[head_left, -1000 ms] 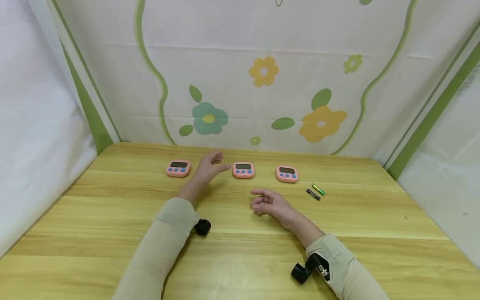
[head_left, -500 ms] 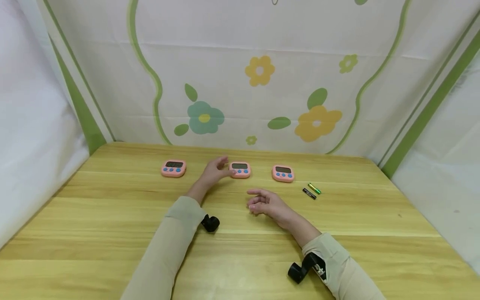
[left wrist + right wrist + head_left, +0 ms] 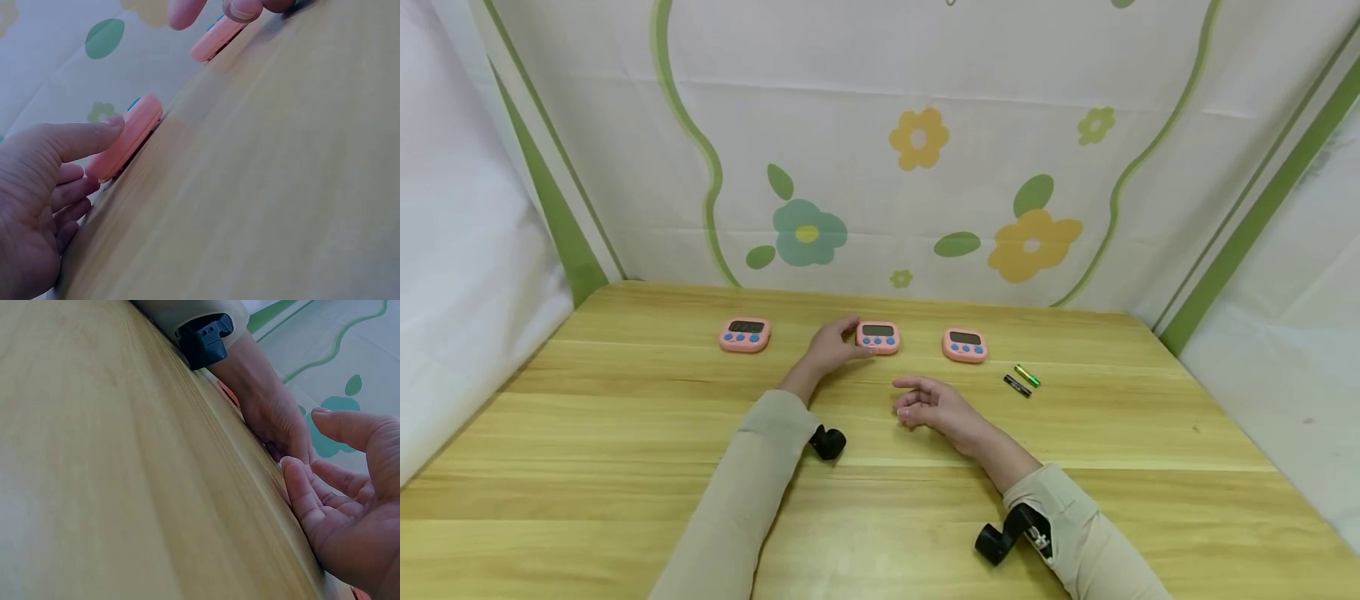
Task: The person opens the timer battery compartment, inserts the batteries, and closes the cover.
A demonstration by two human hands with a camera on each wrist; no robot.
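Observation:
Three pink digital timers with blue buttons lie in a row on the wooden table. My left hand (image 3: 837, 345) grips the middle timer (image 3: 878, 337) from its left side, thumb along the near edge and fingers at the far edge. In the left wrist view the thumb lies against the near side of that timer (image 3: 133, 139), which sits flat on the table. The left timer (image 3: 745, 335) shows digits on its screen; the right timer (image 3: 966, 345) has a blank one. My right hand (image 3: 942, 412) hovers nearer me, fingers loosely curled, holding nothing.
To the right of the timers lie a green battery (image 3: 1027, 376) and a black battery (image 3: 1018, 386), side by side. A white curtain (image 3: 850, 133) with printed flowers stands behind the table (image 3: 880, 517). Each wrist bears a black camera mount.
My left hand has moved right from between the left and middle timers and taken hold of the middle one. The right hand stays in place. The head view has shifted slightly.

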